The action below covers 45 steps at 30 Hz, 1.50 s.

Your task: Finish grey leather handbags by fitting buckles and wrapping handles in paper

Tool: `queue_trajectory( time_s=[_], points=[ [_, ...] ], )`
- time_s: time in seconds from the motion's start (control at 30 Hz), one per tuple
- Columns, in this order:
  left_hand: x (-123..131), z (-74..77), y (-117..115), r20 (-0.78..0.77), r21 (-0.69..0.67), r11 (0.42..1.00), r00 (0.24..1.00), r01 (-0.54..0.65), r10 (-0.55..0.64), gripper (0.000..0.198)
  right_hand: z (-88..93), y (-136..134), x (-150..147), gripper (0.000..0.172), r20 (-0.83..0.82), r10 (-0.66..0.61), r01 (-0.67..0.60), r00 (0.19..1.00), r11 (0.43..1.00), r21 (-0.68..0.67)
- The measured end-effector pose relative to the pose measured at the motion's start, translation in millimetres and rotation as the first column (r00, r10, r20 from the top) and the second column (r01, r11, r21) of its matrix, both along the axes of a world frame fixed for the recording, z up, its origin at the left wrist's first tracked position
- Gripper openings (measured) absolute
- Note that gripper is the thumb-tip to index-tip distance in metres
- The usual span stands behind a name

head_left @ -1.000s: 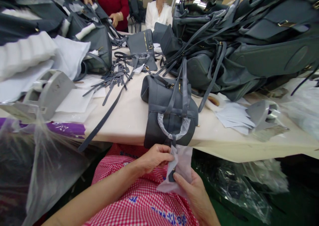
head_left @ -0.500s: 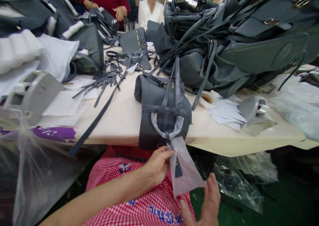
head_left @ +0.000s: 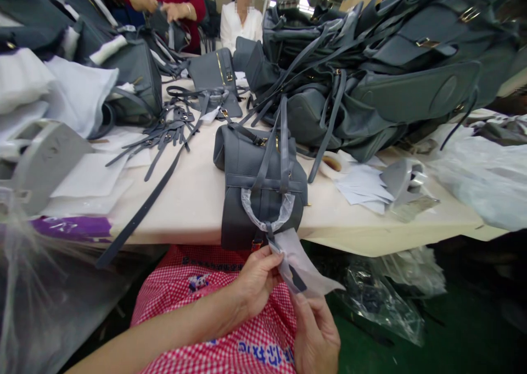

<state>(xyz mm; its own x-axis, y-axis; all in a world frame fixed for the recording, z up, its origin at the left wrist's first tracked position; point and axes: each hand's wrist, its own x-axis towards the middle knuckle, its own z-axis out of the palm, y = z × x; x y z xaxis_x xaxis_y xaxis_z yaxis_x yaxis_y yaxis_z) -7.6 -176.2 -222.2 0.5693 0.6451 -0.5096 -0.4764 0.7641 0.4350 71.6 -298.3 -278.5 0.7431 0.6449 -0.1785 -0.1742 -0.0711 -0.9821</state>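
A dark grey handbag [head_left: 263, 171] lies at the table's front edge, its straps up and its round handle [head_left: 263, 220] wrapped in clear plastic. From that handle hangs a dark leather tag [head_left: 297, 279], seen through a translucent white paper sheet [head_left: 290, 247]. My left hand [head_left: 263, 272] pinches the sheet and the tag's strap near the top. Lower down, my right hand [head_left: 315, 330] is closed with thumb and fingers on the sheet's bottom edge. The fingertips of my right hand are partly hidden behind the sheet.
Piled dark bags [head_left: 391, 83] fill the right of the table [head_left: 185, 209]. Loose straps [head_left: 164, 135] and white papers [head_left: 86, 171] lie left. Grey tape dispensers [head_left: 49, 154] stand at both sides. A person in red [head_left: 168, 6] handles a bag; another in white [head_left: 242, 22] is behind.
My right hand has moved left from beside the sheet and closed on its lower edge. The sheet is now folded up around the tag. My left hand keeps its pinch.
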Motion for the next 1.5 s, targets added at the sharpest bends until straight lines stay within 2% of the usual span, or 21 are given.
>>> queue_trajectory(
  time_s=[0.1, 0.17, 0.23, 0.27, 0.33, 0.4, 0.47, 0.53, 0.6, 0.67, 0.7, 0.73, 0.8, 0.9, 1.0, 1.13, 1.23, 1.33, 1.4, 1.5],
  points=[
    [1, 0.0, 0, -0.055, 0.041, 0.999, 0.998, 0.02, -0.018, 0.041, -4.4, 3, 1, 0.028, 0.044, -0.103, 0.102, 0.994, 0.994, 0.028],
    [2, 0.0, 0, -0.091, 0.058, 0.998, 0.996, 0.02, -0.015, 0.04, 1.0, 8, 1, 0.028, 0.051, -0.142, 0.138, 0.989, 0.988, 0.064],
    [2, -0.2, 0, -0.117, 0.077, 0.997, 0.993, 0.012, -0.003, 0.037, 10.1, 13, -1, 0.027, -0.024, -0.167, 0.168, 0.986, 0.981, 0.098],
    [2, -0.4, 1, -0.127, 0.09, 0.996, 0.992, 0.006, 0.005, 0.034, 14.8, 16, -2, 0.034, -0.093, -0.164, 0.174, 0.982, 0.979, 0.108],
    [1, -0.9, 3, -0.131, 0.113, 0.994, 0.991, -0.004, 0.019, 0.029, 22.4, 21, -4, 0.061, -0.255, -0.128, 0.162, 0.958, 0.979, 0.119],
    [1, -1.2, 4, -0.119, 0.125, 0.992, 0.992, -0.02, 0.034, 0.027, 25.1, 24, -6, 0.073, -0.4, -0.04, 0.097, 0.916, 0.987, 0.125],
    [1, -1.0, 7, -0.112, 0.119, 0.992, 0.992, -0.038, 0.051, 0.025, 22.3, 24, -7, 0.064, -0.483, 0.036, 0.025, 0.875, 0.992, 0.121],
    [0, -0.7, 9, -0.126, 0.106, 0.993, 0.99, -0.042, 0.056, 0.023, 15.6, 20, -5, 0.045, -0.481, 0.094, -0.054, 0.872, 0.994, 0.098],
    [0, -0.4, 11, -0.143, 0.103, 0.994, 0.989, -0.022, 0.037, 0.02, 8.6, 13, 0, 0.027, -0.336, 0.12, -0.103, 0.934, 0.992, 0.069],
    [0, -0.7, 13, -0.147, 0.11, 0.994, 0.989, 0.0, 0.016, 0.016, 4.1, 6, 7, 0.017, -0.035, 0.188, -0.186, 0.982, 0.981, 0.049],
    [0, -1.2, 13, -0.143, 0.112, 0.994, 0.99, 0.01, 0.006, 0.015, 3.1, 3, 11, 0.016, 0.146, 0.232, -0.239, 0.962, 0.97, 0.038],
    [0, -1.9, 14, -0.136, 0.11, 0.994, 0.991, 0.018, -0.002, 0.014, 2.7, 1, 15, 0.018, 0.319, 0.277, -0.299, 0.906, 0.954, 0.023],
    [-1, -4.2, 14, -0.12, 0.098, 0.995, 0.993, 0.013, -0.001, 0.017, 2.6, -1, 21, 0.029, 0.581, 0.345, -0.408, 0.737, 0.913, -0.024],
    [-6, -8.7, 11, -0.093, 0.094, 0.995, 0.994, -0.041, 0.05, 0.025, 0.6, 1, 22, 0.048, 0.781, 0.368, -0.472, 0.505, 0.875, -0.107],
    [-19, -12.5, 7, -0.031, 0.142, 0.986, 0.995, -0.084, 0.09, 0.027, -5.1, 4, 17, 0.059, 0.857, 0.374, -0.49, 0.354, 0.855, -0.171],
    [-41, -14.7, 2, -0.03, 0.285, 0.958, 0.999, -0.021, 0.031, 0.031, -13.2, 7, 11, 0.065, 0.872, 0.415, -0.555, 0.262, 0.803, -0.216],
    [-49, -15.8, 3, -0.1, 0.41, 0.91, 0.995, 0.062, -0.023, 0.042, -17.6, 9, 9, 0.068, 0.871, 0.424, -0.57, 0.249, 0.791, -0.222],
    [-50, -18.0, 6, -0.244, 0.587, 0.797, 0.97, 0.142, 0.006, 0.044, -21.4, 12, 5, 0.072, 0.881, 0.408, -0.563, 0.241, 0.798, -0.216],
    [-51, -20.4, 9, -0.34, 0.659, 0.731, 0.937, 0.179, 0.077, 0.035, -23.6, 14, -1, 0.072, 0.87, 0.428, -0.575, 0.244, 0.787, -0.226],
    [-54, -24.5, 11, -0.384, 0.664, 0.727, 0.914, 0.175, 0.13, 0.017, -23.9, 17, -12, 0.07, 0.83, 0.469, -0.595, 0.301, 0.773, -0.221]
  ],
)
